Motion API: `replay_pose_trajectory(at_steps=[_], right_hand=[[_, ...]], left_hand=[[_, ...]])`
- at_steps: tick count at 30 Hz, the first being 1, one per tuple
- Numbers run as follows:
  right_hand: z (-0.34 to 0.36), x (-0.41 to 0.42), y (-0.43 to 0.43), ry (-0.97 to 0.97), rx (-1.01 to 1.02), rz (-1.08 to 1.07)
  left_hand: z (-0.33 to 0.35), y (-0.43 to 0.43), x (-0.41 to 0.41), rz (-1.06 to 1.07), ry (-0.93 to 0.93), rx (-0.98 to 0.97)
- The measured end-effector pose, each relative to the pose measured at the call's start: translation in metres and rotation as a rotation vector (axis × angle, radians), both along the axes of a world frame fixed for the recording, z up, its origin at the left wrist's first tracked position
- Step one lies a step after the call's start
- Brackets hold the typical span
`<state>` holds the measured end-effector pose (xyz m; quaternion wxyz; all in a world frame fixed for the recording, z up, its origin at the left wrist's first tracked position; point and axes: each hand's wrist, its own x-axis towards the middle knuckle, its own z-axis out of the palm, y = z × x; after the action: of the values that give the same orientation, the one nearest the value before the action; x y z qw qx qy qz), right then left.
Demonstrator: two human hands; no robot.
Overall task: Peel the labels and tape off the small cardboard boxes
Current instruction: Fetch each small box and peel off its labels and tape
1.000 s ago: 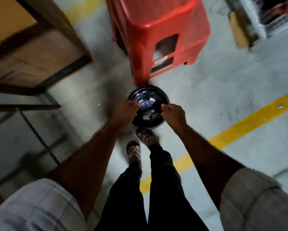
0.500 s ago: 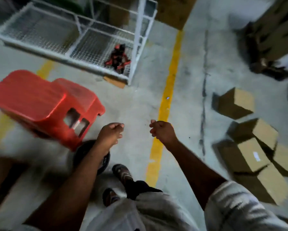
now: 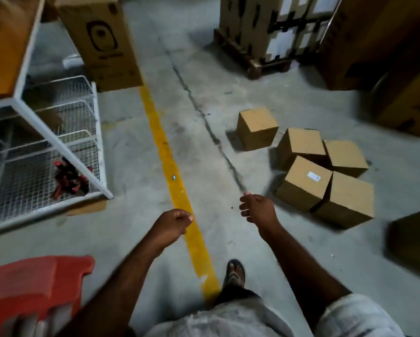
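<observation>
- Left grip (image 3: 172, 223), over the yellow floor line (image 3: 165, 152), has its fingers curled in to the palm, with nothing seen in it. Right grip (image 3: 257, 207), just right of the line, hangs loosely curled and empty.
- The small cardboard boxes (image 3: 347, 198) lie on the concrete floor well right of the line, beyond the right grip. Four are bunched together and touching, and a fifth stands apart, nearer the line.
- The labelled box (image 3: 299, 188), the closest of the bunch to the line, carries a small white label (image 3: 313, 176) on its upturned face. No tape can be made out.
- The boxes look light and stiff, though their corners may crush. The best hold is likely two opposite side faces, lifting the label from one corner.
- They appear near-cubic, with no clear long axis. All sit skewed to the line, and the labelled one looks tipped.
</observation>
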<state>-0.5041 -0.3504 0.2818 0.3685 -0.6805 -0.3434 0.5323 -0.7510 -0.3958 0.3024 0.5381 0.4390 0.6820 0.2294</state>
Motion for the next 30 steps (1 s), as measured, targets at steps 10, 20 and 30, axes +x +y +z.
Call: replay_pose_trajectory(at_steps=[10, 20, 30], right_hand=[[0.000, 0.208, 0.111, -0.164, -0.049, -0.271], [-0.041, 0.328, 0.198, -0.229, -0.073, -0.483], [-0.146, 0.443, 0.326, -0.266, -0.395, -0.484]], left_hand=[[-0.009, 0.207, 0.217, -0.255, -0.038, 0.045], [-0.062, 0.377, 0.358, -0.554, 0.020, -0.082], [-0.168, 0.535, 0.509, -0.779, 0.298, -0.206]])
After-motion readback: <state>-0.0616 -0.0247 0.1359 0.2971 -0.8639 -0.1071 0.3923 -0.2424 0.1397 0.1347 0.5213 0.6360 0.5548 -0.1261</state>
